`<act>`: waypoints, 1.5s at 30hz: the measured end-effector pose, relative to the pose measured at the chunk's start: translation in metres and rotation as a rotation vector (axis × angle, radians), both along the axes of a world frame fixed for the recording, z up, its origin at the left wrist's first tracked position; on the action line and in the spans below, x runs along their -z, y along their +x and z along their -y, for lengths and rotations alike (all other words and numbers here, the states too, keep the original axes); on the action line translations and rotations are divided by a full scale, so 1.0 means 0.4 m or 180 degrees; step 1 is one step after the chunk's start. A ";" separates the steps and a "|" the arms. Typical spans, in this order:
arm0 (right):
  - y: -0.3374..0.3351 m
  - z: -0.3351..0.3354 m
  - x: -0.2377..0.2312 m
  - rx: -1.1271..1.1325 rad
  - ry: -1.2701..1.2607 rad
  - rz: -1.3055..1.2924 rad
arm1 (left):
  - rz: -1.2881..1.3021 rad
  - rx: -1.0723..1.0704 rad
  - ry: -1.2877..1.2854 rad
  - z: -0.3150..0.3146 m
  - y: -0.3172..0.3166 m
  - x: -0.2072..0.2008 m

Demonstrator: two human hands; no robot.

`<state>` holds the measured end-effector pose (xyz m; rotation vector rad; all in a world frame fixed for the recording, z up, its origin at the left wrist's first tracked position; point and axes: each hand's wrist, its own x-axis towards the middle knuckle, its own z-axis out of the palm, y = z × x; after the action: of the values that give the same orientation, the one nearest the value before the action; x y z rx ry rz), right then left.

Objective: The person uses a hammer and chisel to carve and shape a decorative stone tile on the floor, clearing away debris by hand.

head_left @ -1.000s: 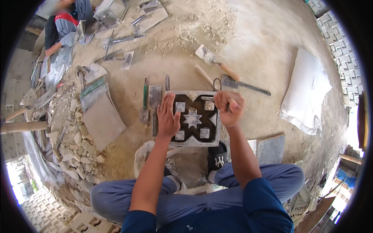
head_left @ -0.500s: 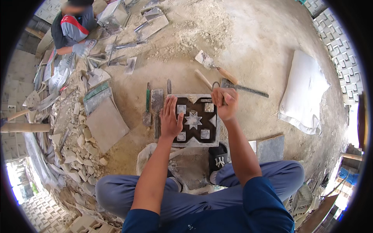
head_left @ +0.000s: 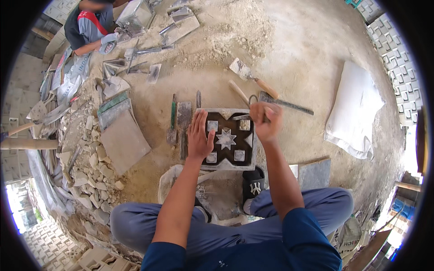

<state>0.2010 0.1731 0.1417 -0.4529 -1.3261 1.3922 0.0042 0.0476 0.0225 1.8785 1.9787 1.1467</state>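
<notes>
A square patterned block (head_left: 226, 154) lies in front of me, with dark sunken channels, a pale eight-pointed star in its middle and small pale squares around it. My left hand (head_left: 199, 141) lies flat along its left edge, fingers stretched out. Over the upper right corner, my right hand (head_left: 267, 121) is closed round a thin metal tool (head_left: 242, 117), slightly blurred. The tool's narrow blade reaches left across the block's upper right square. A metal ring shows just above this fist; whether it belongs to the tool I cannot tell.
Beyond the block lie a wooden-handled trowel (head_left: 266, 88) and a dark flat bar (head_left: 294, 106). Left of it are a green-edged tool (head_left: 173, 113), flat slabs (head_left: 124, 140) and rubble (head_left: 92, 176). A white sack (head_left: 352, 110) lies right. A co-worker (head_left: 92, 27) sits far left.
My right hand has shifted slightly to the right with the metal tool and is blurred. The left hand keeps its place on the block. The co-worker's gloved hand has moved right.
</notes>
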 end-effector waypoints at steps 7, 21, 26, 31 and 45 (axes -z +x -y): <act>-0.032 0.012 -0.032 -0.0154 -0.0002 -0.0195 | 0.0052 -0.0036 -0.0020 0.001 -0.014 -0.002; -0.050 0.024 -0.053 -0.0484 0.0292 0.0208 | -0.0028 0.0002 0.0051 -0.009 -0.012 0.004; -0.061 -0.024 -0.004 -0.0444 0.0002 0.0402 | -0.0016 0.0020 0.0031 -0.014 -0.004 0.005; -0.043 0.017 0.007 -0.0283 0.0336 0.0452 | -0.0011 -0.0024 -0.0030 -0.014 -0.004 -0.007; -0.043 0.000 0.000 -0.0776 -0.0020 0.0126 | 0.0100 0.0050 -0.0179 0.001 -0.006 0.020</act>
<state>0.1837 0.1733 0.1418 -0.3321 -1.4465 1.5945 0.0019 0.0471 0.0144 1.8341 1.9554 1.0979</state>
